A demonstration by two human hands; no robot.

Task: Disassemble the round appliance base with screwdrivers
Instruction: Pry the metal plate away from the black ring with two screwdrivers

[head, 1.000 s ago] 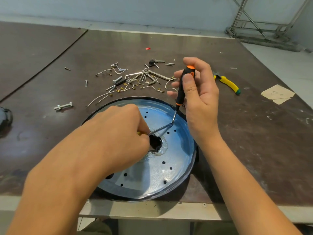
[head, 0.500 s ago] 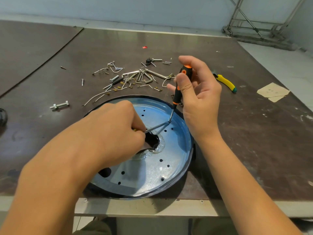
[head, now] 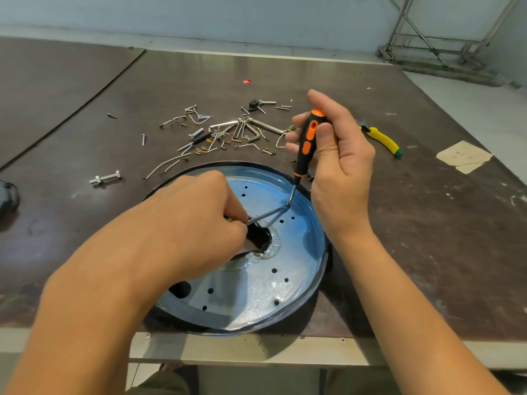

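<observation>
The round appliance base [head: 285, 292], a shiny metal disc with small holes and a dark rim, lies at the table's near edge. My right hand [head: 339, 166] grips a black and orange screwdriver [head: 306, 143] nearly upright, its tip on the disc near the far right rim. My left hand [head: 185, 226] grips a second screwdriver whose handle is hidden in the fist; its metal shaft [head: 266, 215] runs right and meets the other tip. A dark ragged hole [head: 258, 236] sits at the disc's centre beside my left hand.
A scatter of screws, bolts, wires and hex keys [head: 228, 132] lies behind the base. Yellow-handled pliers [head: 382, 139] rest at the right, paper scraps [head: 464, 156] further right. A bolt [head: 105, 177] lies at the left, a dark object [head: 7, 195] at the left edge.
Both hands keep their grips and the two tips stay together on the disc. The view has shifted slightly; my right hand's fingers have shifted a little on the handle.
</observation>
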